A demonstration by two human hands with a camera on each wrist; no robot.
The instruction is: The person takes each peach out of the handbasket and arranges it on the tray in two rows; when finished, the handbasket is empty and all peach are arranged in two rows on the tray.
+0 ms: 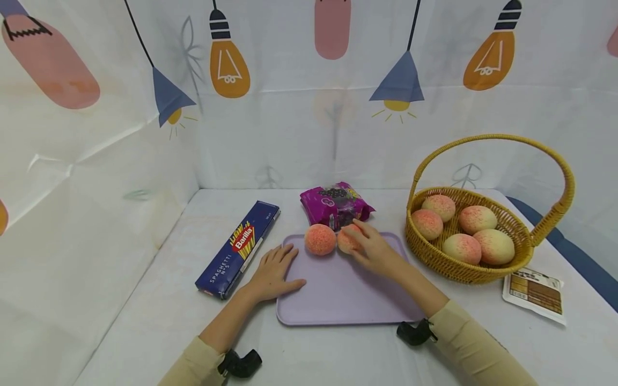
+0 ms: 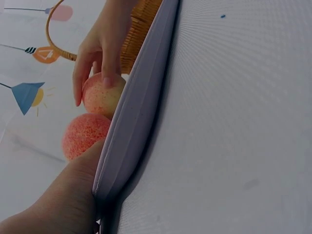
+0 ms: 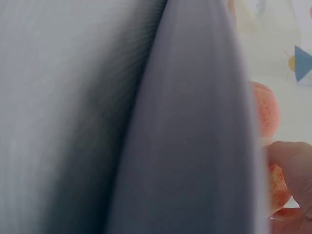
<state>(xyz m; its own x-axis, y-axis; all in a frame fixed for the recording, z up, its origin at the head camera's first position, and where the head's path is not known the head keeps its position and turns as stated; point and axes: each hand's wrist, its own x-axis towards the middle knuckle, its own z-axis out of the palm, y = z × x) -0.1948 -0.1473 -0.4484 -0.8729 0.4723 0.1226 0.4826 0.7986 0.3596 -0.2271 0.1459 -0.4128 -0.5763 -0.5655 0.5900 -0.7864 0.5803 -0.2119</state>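
Here, right hand grips speckled peach, near middle of far edge of tray; peach roundish, no clear long axis. Second peach just left of grip, toward far-left corner. Left hand, fingers extended, at left edge, farther from held peach.

beige sleeves, black elbow-shaped wrist pieces

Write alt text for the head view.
A person's right hand grips a peach on a lilac tray, beside a second peach; the left hand rests at the tray's left edge. Nearby: a Barilla spaghetti box, a purple packet and a wicker basket with five peaches.
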